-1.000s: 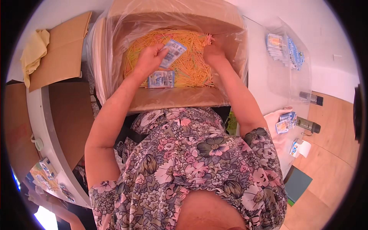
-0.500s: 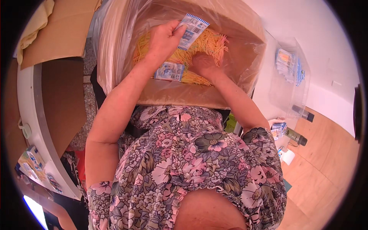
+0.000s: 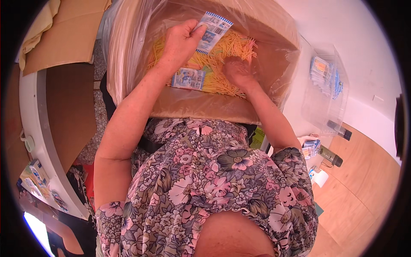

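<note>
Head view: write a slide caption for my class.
Left hand holds a blue-and-white packet over a plastic-lined box of yellowish sticks, right hand among them.

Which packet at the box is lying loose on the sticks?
The lower packet, resting on the sticks; the upper packet is in the left hand.

held packet [image 3: 214, 33]: glossy plastic film | liner [image 3: 124, 51]: shiny, crinkled plastic | box [image 3: 199, 106]: cardboard | bin [image 3: 314, 105]: smooth plastic
</note>
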Motion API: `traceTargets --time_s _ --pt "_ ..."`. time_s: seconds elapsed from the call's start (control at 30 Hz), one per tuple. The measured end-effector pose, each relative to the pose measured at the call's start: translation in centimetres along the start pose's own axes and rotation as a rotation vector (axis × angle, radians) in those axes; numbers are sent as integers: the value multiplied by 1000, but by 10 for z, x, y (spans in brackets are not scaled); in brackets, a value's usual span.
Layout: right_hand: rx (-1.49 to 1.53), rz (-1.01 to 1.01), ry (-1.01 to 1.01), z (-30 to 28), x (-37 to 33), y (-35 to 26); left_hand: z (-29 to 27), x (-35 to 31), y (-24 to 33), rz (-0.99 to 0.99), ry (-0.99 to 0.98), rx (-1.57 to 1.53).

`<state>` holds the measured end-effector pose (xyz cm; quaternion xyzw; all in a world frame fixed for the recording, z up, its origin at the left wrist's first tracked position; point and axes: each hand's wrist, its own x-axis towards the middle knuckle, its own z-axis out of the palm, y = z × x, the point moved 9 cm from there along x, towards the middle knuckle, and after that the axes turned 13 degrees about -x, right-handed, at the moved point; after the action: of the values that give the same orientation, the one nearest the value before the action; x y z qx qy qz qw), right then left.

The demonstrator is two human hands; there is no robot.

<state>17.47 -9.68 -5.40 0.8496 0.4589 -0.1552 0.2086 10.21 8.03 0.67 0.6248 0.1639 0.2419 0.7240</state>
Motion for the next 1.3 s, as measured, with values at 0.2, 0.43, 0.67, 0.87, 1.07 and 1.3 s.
traceTargets --time_s 0.2,0.43,0.67,0.87,1.07,1.3 --pt "347 86 -2 -2 17 -10 -3 2 0 12 20 18" --pt "-132 23 190 29 36 -35 -3 3 -3 -6 5 -29" --pt "-293 5 20 33 37 -32 -1 4 0 0 -21 -7" --pt "223 134 -91 -15 8 3 -4 2 2 -24 -10 -61" --pt "769 197 -86 18 14 41 1 1 4 -37 -22 -90" --pt "1831 257 -246 26 14 29 1 2 7 -47 -35 -94"
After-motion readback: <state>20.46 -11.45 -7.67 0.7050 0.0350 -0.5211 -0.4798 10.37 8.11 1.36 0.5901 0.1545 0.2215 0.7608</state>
